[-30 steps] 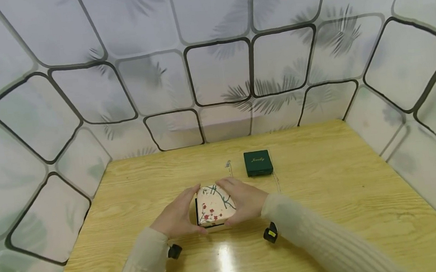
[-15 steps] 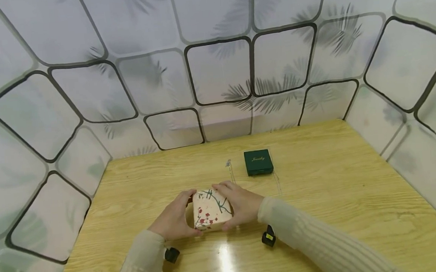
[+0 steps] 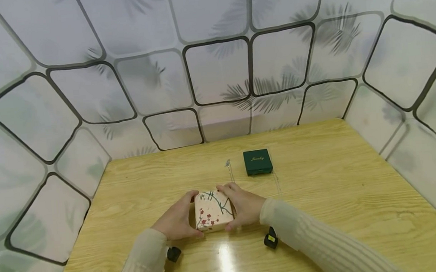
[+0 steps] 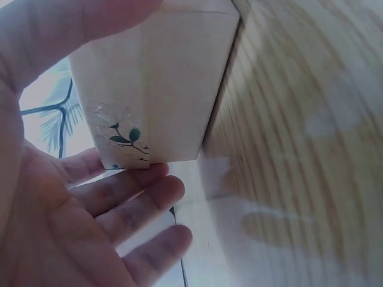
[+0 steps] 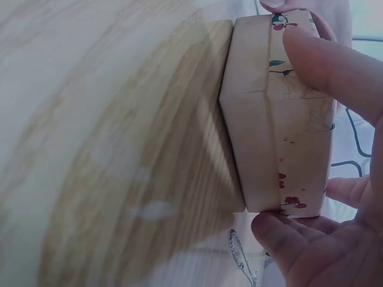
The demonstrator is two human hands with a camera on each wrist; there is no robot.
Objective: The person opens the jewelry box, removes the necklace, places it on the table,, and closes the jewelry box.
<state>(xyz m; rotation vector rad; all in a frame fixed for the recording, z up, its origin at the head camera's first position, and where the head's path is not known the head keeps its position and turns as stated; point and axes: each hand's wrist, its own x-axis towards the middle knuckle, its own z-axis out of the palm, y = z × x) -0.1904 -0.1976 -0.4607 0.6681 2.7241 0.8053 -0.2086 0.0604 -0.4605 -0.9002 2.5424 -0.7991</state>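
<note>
A cream gift box (image 3: 213,209) with red blossoms and dark green branches sits on the wooden table with its lid on. My left hand (image 3: 176,218) holds it by the left side, thumb at the near corner and fingers at the far one. From the right, my right hand (image 3: 246,205) grips it the same way, between thumb and fingertips. In the right wrist view the lid (image 5: 302,143) meets the box's plain lower part (image 5: 248,131) along a narrow seam. The left wrist view shows fingertips against the far edge of the side wall (image 4: 167,89).
Behind the right hand lies a dark green jewelry box (image 3: 258,162) with gold lettering. A silver chain with a pendant (image 3: 228,164) lies to its left, and another thin chain (image 3: 277,182) trails at its right. Patterned cloth (image 3: 220,71) encloses the table (image 3: 320,166) at the back and sides.
The box has shifted slightly toward me with both hands on it. The dark edge that showed below the lid at the left and front is now out of sight.
</note>
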